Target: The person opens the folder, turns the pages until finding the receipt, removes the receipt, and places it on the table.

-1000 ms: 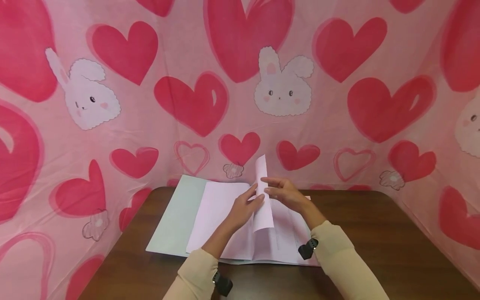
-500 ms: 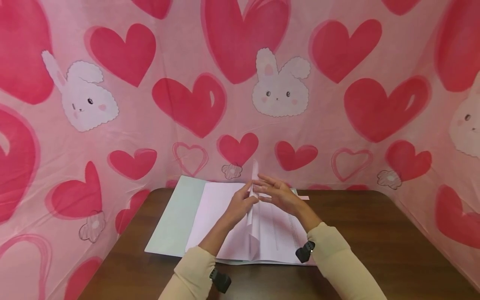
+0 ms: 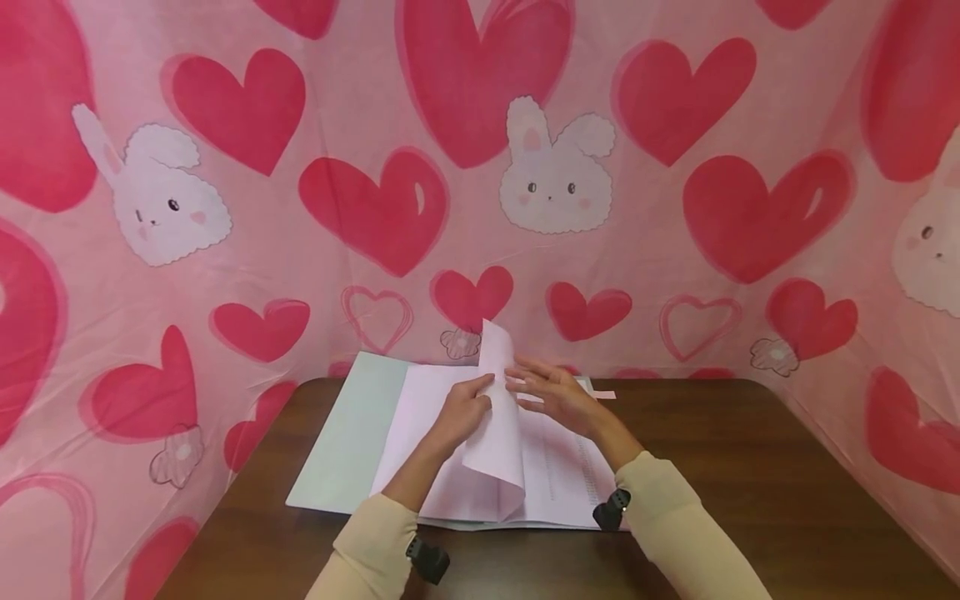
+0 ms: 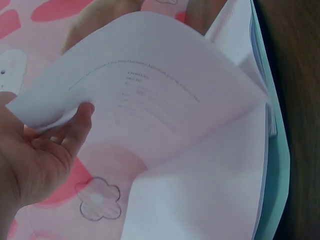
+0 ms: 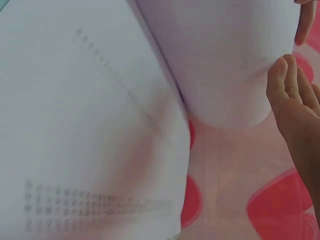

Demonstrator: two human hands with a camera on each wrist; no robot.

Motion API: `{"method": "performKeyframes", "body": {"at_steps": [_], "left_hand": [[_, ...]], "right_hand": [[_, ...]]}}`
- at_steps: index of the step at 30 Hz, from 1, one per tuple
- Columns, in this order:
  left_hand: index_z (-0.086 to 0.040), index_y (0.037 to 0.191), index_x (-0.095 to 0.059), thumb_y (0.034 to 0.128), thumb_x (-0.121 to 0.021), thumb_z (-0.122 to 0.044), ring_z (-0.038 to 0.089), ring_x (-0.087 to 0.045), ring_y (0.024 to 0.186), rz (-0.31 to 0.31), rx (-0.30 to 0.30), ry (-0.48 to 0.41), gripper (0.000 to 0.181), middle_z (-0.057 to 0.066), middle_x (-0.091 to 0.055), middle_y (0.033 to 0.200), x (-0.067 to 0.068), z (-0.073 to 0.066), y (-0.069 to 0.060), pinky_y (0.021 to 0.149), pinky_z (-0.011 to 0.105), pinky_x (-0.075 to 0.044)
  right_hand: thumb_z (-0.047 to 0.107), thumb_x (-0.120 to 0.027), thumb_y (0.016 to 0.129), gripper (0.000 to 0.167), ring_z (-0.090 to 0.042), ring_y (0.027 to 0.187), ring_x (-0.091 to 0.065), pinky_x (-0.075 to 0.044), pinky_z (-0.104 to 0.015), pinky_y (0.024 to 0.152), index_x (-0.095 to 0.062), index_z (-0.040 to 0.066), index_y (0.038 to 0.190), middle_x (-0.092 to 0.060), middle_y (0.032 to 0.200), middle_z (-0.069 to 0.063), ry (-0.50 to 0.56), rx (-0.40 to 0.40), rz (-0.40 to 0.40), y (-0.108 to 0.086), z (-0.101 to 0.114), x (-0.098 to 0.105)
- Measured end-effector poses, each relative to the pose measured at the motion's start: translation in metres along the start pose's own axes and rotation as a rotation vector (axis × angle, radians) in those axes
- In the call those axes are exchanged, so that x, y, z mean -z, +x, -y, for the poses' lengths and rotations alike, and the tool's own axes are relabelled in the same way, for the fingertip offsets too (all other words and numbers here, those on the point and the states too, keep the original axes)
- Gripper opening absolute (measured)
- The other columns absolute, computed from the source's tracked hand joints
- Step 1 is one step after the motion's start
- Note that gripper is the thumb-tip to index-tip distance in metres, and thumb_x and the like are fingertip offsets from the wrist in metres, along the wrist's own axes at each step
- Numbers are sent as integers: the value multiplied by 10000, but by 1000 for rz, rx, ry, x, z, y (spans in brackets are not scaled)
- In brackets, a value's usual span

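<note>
A pale green folder (image 3: pixel 341 442) lies open on the table with a stack of white printed sheets (image 3: pixel 405 433) in it. One page (image 3: pixel 497 442) stands raised and curved over the middle of the stack. My left hand (image 3: pixel 460 417) pinches its left edge. In the left wrist view, small print shows on the lifted page (image 4: pixel 150 95), and the thumb lies against it. The fingers of my right hand (image 3: pixel 561 400) are spread and fairly straight at the page's right side. In the right wrist view, the right fingertips (image 5: pixel 276 82) are at the page's curved back.
Under everything is a dark brown wooden table (image 3: pixel 750 467). A small pink tab (image 3: pixel 603 395) sticks out at the upper right of the papers. A pink cloth with hearts and rabbits (image 3: pixel 555 200) hangs behind and beside the table. Both wrists carry black cameras (image 3: pixel 427 560).
The raised page has swung from right of the middle over to the left, its curve now turned leftward. My left hand moved left with it, while the right fingers straightened and followed slightly.
</note>
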State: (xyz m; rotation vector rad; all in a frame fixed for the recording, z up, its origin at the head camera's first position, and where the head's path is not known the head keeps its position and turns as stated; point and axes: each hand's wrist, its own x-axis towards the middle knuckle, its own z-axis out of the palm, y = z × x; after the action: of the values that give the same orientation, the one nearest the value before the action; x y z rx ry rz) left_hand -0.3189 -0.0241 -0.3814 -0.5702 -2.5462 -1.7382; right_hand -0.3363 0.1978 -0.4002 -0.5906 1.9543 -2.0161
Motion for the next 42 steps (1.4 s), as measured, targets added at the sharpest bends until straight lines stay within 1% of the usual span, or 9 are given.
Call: {"method": "performKeyframes", "body": {"at_steps": [4,7,11,16,20,23,29,34,42], "left_hand": [[69,1390,-569,839,-548,-13,348,-581,1297,-5,15,14,558,245,-582,1443,12,5,-3,1074,498,-496],[61,1398,-565,838,-576,-4,343,-551,1343,-5,31,22,564,234,-578,1454,24,10,-5,1108,504,-469],[59,1408,-556,839,-604,-10,361,-502,1402,9,53,31,574,227,-561,1476,42,17,-8,1147,539,-423],[70,1412,-545,856,-624,-18,386,-454,1450,22,76,60,569,233,-541,1491,61,26,-12,1183,561,-375],[71,1414,-543,876,-636,-32,412,-421,1471,25,96,94,556,238,-533,1496,72,34,-18,1197,584,-345],[67,1416,-543,893,-646,-41,438,-398,1479,29,120,115,543,243,-523,1504,79,39,-23,1199,606,-327],[72,1416,-538,887,-661,-29,459,-365,1488,30,164,122,552,263,-502,1511,88,54,-30,1210,611,-302],[78,1405,-547,887,-667,-8,485,-345,1487,21,198,131,538,280,-487,1513,94,68,-35,1212,620,-285],[29,1420,-556,908,-675,-30,509,-346,1477,23,256,210,528,276,-480,1526,99,82,-43,1186,642,-316]], "right_hand": [[230,-462,1068,606,-430,1496,-389,-347,-561,1201,-243,85,1614,-320,1645,-237,-58,-60,-40,-10,-15,8],[230,-513,1059,633,-451,1485,-391,-358,-571,1188,-253,32,1602,-338,1618,-278,-147,-89,-59,-21,-29,17],[172,-521,1054,603,-483,1453,-411,-402,-552,1161,-293,-73,1555,-397,1558,-329,-323,-85,-47,-34,-46,28],[204,-550,1040,570,-505,1437,-415,-411,-540,1147,-399,-117,1487,-452,1521,-329,-539,-61,-26,-46,-56,32],[262,-612,1006,596,-527,1485,-315,-304,-641,1186,-455,-58,1483,-409,1562,-311,-632,-115,-37,-53,-58,30],[301,-660,970,623,-521,1526,-224,-204,-701,1204,-481,14,1493,-351,1613,-278,-716,-184,-61,-60,-60,29],[348,-691,929,681,-502,1565,-92,-46,-740,1209,-474,80,1516,-246,1673,-238,-911,-254,-91,-72,-64,32],[445,-662,920,757,-541,1551,-72,-37,-736,1209,-421,98,1548,-213,1678,-251,-1028,-278,-84,-77,-67,37],[580,-644,871,885,-544,1553,-42,-18,-718,1222,-357,144,1585,-161,1690,-256,-1079,-336,-102,-80,-67,41]]}}
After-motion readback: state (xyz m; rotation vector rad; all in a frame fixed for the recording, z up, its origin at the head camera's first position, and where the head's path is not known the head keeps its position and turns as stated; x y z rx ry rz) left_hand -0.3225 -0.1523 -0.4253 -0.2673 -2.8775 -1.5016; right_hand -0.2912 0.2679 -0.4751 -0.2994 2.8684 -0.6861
